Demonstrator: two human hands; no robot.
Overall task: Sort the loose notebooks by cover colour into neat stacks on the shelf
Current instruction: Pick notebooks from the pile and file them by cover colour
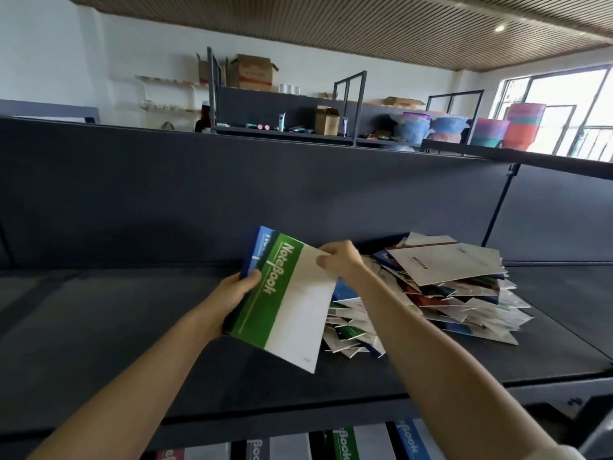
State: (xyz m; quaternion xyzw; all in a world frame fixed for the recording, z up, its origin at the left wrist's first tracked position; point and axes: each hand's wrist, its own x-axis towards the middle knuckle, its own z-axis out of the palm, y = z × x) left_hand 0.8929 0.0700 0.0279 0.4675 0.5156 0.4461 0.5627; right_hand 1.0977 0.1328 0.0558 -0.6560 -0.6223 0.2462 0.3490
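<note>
A green-and-white notebook (292, 303) marked "NoteBook" is held above the dark shelf (99, 327), with a blue notebook (260, 247) behind it. My left hand (232, 293) grips their left edge, thumb on the green cover. My right hand (338, 262) pinches the top right corner of the green notebook. To the right lies a messy pile of loose notebooks (441, 293) with white, blue, red and green covers, the top one white (444, 263).
The shelf's dark back panel (232, 194) rises behind the pile. On a lower shelf, notebooks (341, 443) stand in a row at the frame's bottom. Far racks hold cardboard boxes (253, 73) and coloured plastic tubs (517, 127).
</note>
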